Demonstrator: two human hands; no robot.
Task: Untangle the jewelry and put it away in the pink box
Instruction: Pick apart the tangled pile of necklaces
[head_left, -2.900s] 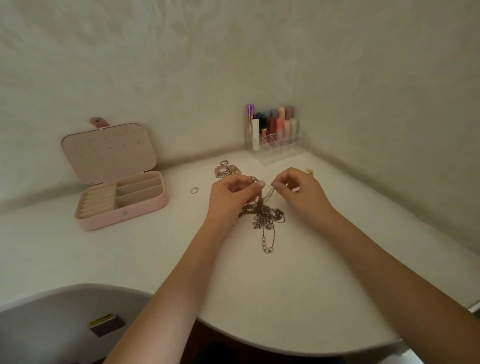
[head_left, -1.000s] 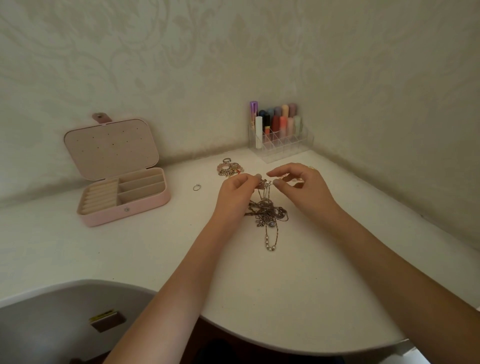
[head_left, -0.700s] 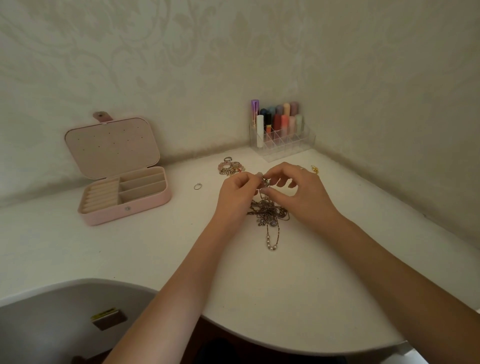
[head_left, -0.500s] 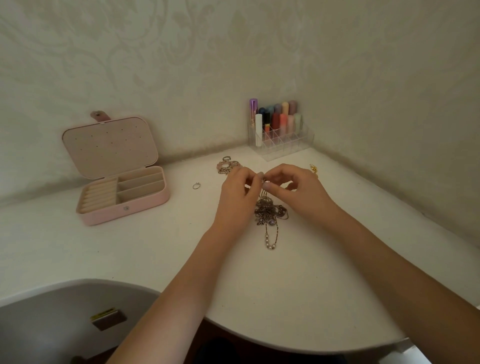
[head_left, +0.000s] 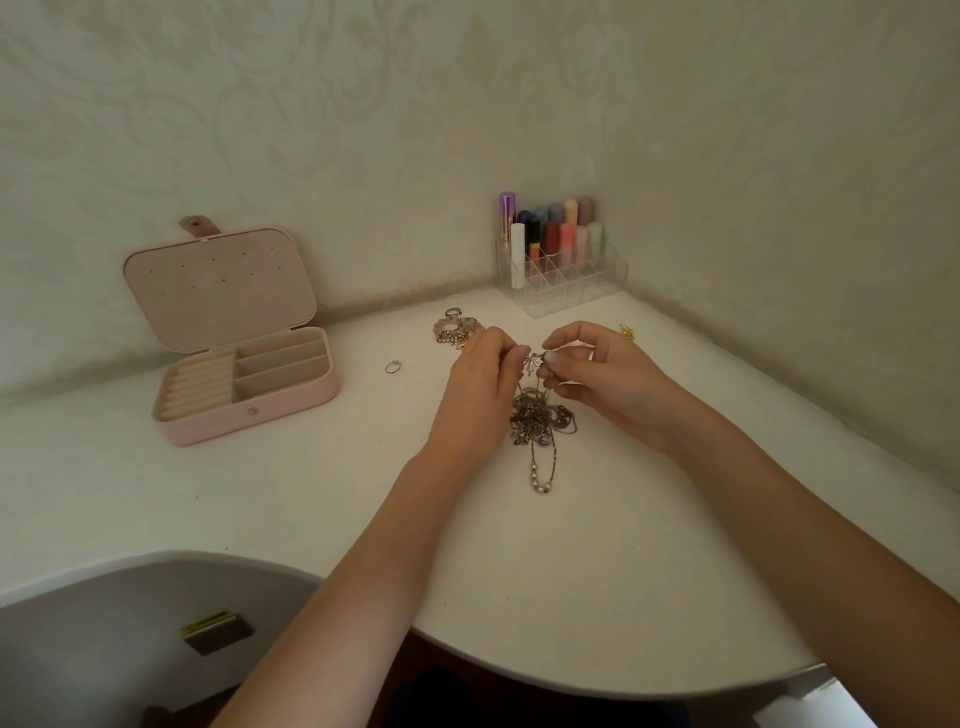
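1. The white table (head_left: 311, 493) ran into a corner, with patterned walls close behind and on the right; its near edge curved round below the forearms.
2. Bare tabletop lay between the tangle (head_left: 540, 421) and the pink box (head_left: 244, 395), and more between the tangle and the near edge.
3. The box sat well to the left, lid (head_left: 218, 286) tipped up and back, with ring rolls on the left and long compartments on the right; I could see no jewelry in it.
4. The left hand (head_left: 480, 384) was curled, its fingertips pinching a small pendant (head_left: 532, 362) at the top of the tangle.
5. The right hand (head_left: 597, 374) met it there, thumb and forefinger pinching the same piece from the other side, with the other fingers bent.
6. Most of the tangle lay on the table just below and between both hands, with a beaded loop (head_left: 543, 475) trailing toward the near edge.
7. A lone ring (head_left: 393, 367) lay between box and hands; a second cluster (head_left: 457, 330) sat just behind the left hand; a small gold piece (head_left: 627, 331) showed behind the right.
8. A clear organizer (head_left: 566, 280) of coloured tubes stood in the corner.
9. No writing was readable anywhere.
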